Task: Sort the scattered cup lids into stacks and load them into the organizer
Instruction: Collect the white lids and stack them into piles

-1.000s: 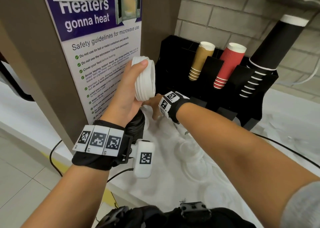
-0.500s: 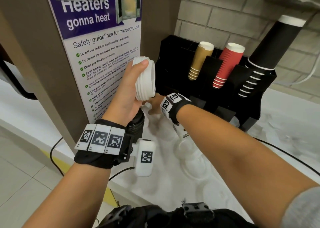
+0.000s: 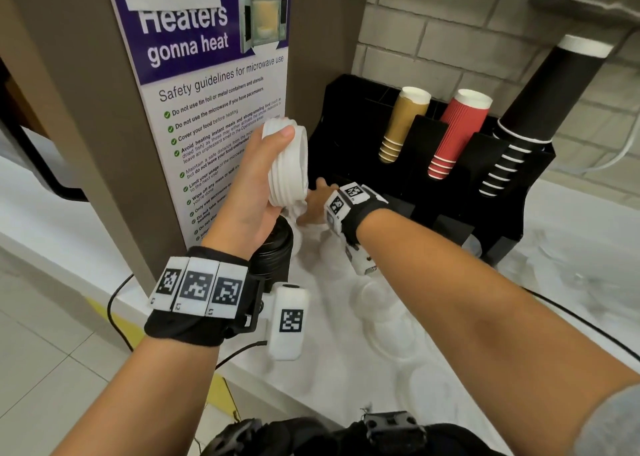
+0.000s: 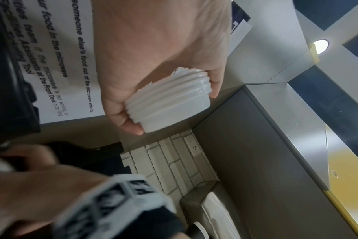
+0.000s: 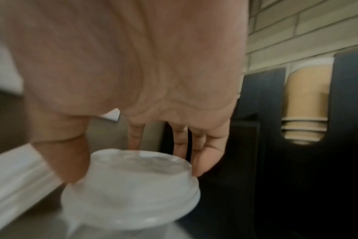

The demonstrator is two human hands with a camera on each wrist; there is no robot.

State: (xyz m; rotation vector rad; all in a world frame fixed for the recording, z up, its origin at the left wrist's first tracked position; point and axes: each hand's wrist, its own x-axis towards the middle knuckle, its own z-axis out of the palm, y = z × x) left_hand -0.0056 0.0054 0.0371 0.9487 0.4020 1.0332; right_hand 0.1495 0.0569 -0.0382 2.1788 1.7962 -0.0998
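A: Head view: left hand (image 3: 254, 185) curled round a stack of white lids (image 3: 289, 163), held on edge at 11 o'clock from the black cup organizer (image 3: 346, 137). Right hand (image 3: 317, 203) down at the white counter (image 3: 554, 282) on a translucent lid, fingers hidden here. Clear lids (image 3: 391, 320) scattered toward 6 o'clock, washed out.

B: Left wrist view?

A: Thumb and fingers clamped across the stack's rims (image 4: 170, 100); ridges nested, slightly stepped.

B: Right wrist view?

A: Blurred. Thumb and fingertips (image 5: 202, 163) pinching a clear domed lid (image 5: 131, 182) by its sides, organizer wall at 3 o'clock.

B: Risks?

A: Probably a slipped pinch on slick plastic, or two nested lids lifted together. Tilted stack likely to fan apart on a loosened grip.
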